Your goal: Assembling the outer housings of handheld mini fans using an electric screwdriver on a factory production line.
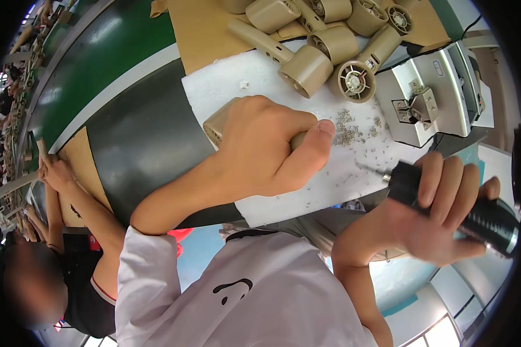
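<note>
My left hand [266,144] is wrapped round a beige handheld fan housing [217,122], covering most of it; the housing's round head shows behind the wrist, and a bit of its handle by the thumb. My right hand [440,202] grips a black electric screwdriver [495,228], held above the right front of the white foam sheet [214,87]. Its thin bit points left, toward the scattered small screws [350,127], and is blurred. The bit is apart from the held housing. Whether a screw sits on the bit I cannot tell.
Several beige fan housings [309,69] lie piled at the back, on foam and cardboard [197,34]. To the right stands a silver box-shaped device [428,98] with a metal bracket. A dark mat [150,133] lies left. Another person's hand [58,173] works at the far left.
</note>
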`<state>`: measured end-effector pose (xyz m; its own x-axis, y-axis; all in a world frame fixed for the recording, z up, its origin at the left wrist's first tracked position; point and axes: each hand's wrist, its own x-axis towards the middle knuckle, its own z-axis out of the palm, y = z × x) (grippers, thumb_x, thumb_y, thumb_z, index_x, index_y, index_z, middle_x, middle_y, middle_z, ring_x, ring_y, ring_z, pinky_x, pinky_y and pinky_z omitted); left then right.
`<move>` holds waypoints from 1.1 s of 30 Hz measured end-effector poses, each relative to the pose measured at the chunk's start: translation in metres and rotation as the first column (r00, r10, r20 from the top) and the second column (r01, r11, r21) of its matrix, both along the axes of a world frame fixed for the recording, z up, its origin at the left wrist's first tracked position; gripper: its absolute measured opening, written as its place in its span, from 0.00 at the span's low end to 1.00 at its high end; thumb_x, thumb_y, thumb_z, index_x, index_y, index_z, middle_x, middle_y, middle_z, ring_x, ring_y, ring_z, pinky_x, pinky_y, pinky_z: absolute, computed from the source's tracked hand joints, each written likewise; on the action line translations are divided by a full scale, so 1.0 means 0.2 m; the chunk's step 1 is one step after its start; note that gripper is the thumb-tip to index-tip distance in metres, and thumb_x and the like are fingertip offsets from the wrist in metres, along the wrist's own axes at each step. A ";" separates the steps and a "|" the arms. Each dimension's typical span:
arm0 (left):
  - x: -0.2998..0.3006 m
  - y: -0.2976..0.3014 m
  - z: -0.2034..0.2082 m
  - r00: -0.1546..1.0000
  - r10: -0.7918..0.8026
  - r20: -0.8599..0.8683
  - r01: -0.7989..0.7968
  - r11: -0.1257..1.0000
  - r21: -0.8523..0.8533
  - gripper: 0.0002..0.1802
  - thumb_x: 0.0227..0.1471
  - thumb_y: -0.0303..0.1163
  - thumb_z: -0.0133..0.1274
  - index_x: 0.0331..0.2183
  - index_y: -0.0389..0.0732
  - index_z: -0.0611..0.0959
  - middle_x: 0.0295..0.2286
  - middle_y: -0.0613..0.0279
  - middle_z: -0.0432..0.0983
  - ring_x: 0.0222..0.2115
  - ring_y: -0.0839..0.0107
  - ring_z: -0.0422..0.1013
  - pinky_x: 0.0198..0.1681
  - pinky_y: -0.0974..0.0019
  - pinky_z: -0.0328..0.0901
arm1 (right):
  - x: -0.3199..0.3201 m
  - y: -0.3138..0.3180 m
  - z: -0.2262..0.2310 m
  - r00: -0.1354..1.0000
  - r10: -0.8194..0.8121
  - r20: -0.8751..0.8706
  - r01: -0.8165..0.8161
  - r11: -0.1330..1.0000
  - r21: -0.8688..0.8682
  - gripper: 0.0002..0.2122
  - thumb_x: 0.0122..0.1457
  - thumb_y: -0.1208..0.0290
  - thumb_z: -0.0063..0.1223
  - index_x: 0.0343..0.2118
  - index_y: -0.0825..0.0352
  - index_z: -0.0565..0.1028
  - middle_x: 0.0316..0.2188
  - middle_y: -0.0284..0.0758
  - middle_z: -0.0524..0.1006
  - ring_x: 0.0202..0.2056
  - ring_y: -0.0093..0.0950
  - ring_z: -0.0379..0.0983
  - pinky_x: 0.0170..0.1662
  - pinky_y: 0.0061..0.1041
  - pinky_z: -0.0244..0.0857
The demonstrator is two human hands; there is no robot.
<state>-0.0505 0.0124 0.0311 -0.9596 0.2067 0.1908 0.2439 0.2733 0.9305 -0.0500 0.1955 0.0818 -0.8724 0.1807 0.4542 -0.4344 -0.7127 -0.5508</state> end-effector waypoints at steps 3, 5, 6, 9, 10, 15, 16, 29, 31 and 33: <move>-0.01 -0.01 0.00 1.000 0.016 -0.005 -0.016 0.999 -0.047 0.23 0.50 0.37 0.48 0.07 0.43 0.72 0.04 0.63 0.61 0.06 0.61 0.59 0.11 0.63 0.53 | 0.03 -0.06 0.01 0.999 0.036 -0.003 -0.036 0.999 -0.002 0.19 0.57 0.55 0.42 0.39 0.68 0.67 0.16 0.24 0.64 0.17 0.17 0.58 0.23 0.19 0.55; -0.01 -0.02 0.00 1.000 0.018 -0.015 -0.019 0.998 -0.067 0.23 0.49 0.37 0.48 0.07 0.43 0.72 0.04 0.62 0.61 0.06 0.59 0.58 0.11 0.61 0.53 | 0.03 -0.09 -0.01 0.997 0.072 -0.038 -0.070 0.997 0.037 0.19 0.58 0.54 0.43 0.41 0.68 0.67 0.16 0.24 0.65 0.18 0.18 0.59 0.23 0.19 0.56; -0.01 -0.02 0.00 1.000 0.017 -0.015 -0.018 0.998 -0.066 0.23 0.49 0.37 0.48 0.07 0.43 0.72 0.04 0.62 0.61 0.06 0.59 0.58 0.11 0.61 0.53 | 0.03 -0.09 -0.01 0.997 0.070 -0.038 -0.068 0.997 0.039 0.19 0.58 0.54 0.43 0.41 0.68 0.67 0.16 0.24 0.65 0.18 0.18 0.59 0.23 0.19 0.56; 0.00 -0.01 -0.01 0.998 0.025 -0.053 -0.030 0.994 -0.103 0.23 0.49 0.37 0.49 0.07 0.42 0.72 0.04 0.61 0.60 0.06 0.58 0.58 0.11 0.61 0.53 | 0.03 -0.10 -0.03 0.995 0.082 -0.057 -0.079 0.995 0.061 0.20 0.58 0.53 0.43 0.42 0.68 0.66 0.17 0.24 0.65 0.18 0.18 0.60 0.24 0.19 0.56; 0.01 -0.01 -0.02 0.998 -0.001 -0.065 -0.007 0.993 -0.115 0.21 0.51 0.34 0.45 0.09 0.39 0.70 0.06 0.60 0.59 0.08 0.62 0.56 0.12 0.63 0.52 | 0.03 -0.10 -0.04 0.993 0.101 -0.059 -0.097 0.993 0.068 0.20 0.58 0.53 0.43 0.42 0.68 0.67 0.17 0.24 0.65 0.18 0.17 0.60 0.24 0.19 0.56; -0.02 -0.01 0.00 0.995 -0.083 -0.049 0.077 0.991 -0.109 0.15 0.49 0.31 0.47 0.14 0.38 0.72 0.09 0.61 0.60 0.10 0.66 0.55 0.14 0.66 0.53 | 0.04 -0.06 -0.01 0.996 0.045 -0.077 -0.036 0.993 0.117 0.22 0.59 0.51 0.41 0.43 0.68 0.66 0.17 0.25 0.64 0.18 0.18 0.59 0.24 0.20 0.55; -0.02 -0.02 0.03 0.995 -0.078 -0.067 0.071 0.992 -0.102 0.11 0.45 0.31 0.51 0.16 0.41 0.74 0.09 0.62 0.63 0.10 0.64 0.59 0.14 0.64 0.54 | 0.04 -0.07 -0.01 0.998 -0.003 -0.060 0.009 0.995 0.100 0.23 0.59 0.49 0.41 0.44 0.67 0.66 0.17 0.25 0.64 0.18 0.18 0.58 0.24 0.20 0.55; -0.05 0.02 -0.07 0.968 -0.034 -0.249 -0.024 0.973 -0.228 0.13 0.38 0.27 0.61 0.32 0.42 0.82 0.15 0.62 0.71 0.16 0.65 0.68 0.20 0.68 0.62 | -0.29 0.30 -0.15 0.875 -0.432 -0.217 0.482 0.818 0.315 0.40 0.46 0.21 0.26 0.46 0.56 0.65 0.17 0.35 0.64 0.19 0.29 0.58 0.26 0.32 0.57; -0.05 0.02 -0.06 0.961 -0.050 -0.271 -0.016 0.972 -0.236 0.14 0.39 0.29 0.62 0.33 0.41 0.81 0.16 0.62 0.72 0.16 0.65 0.69 0.21 0.69 0.63 | -0.39 0.29 -0.16 0.843 -0.506 -0.185 0.533 0.732 0.425 0.41 0.46 0.20 0.23 0.46 0.57 0.62 0.16 0.38 0.66 0.18 0.31 0.60 0.25 0.36 0.60; -0.04 0.01 -0.01 0.975 -0.106 -0.196 0.063 0.975 -0.215 0.10 0.40 0.31 0.60 0.29 0.39 0.81 0.17 0.62 0.73 0.17 0.67 0.69 0.21 0.71 0.62 | -0.43 0.23 -0.18 0.778 -0.619 -0.111 0.563 0.608 0.560 0.42 0.46 0.21 0.23 0.46 0.59 0.60 0.16 0.38 0.66 0.18 0.31 0.60 0.25 0.35 0.61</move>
<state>-0.0581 0.0147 0.0283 -0.8816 0.3408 0.3267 0.4542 0.4238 0.7836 -0.1367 0.2411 0.0456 -0.7036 0.4233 0.5707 -0.5855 0.1097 -0.8032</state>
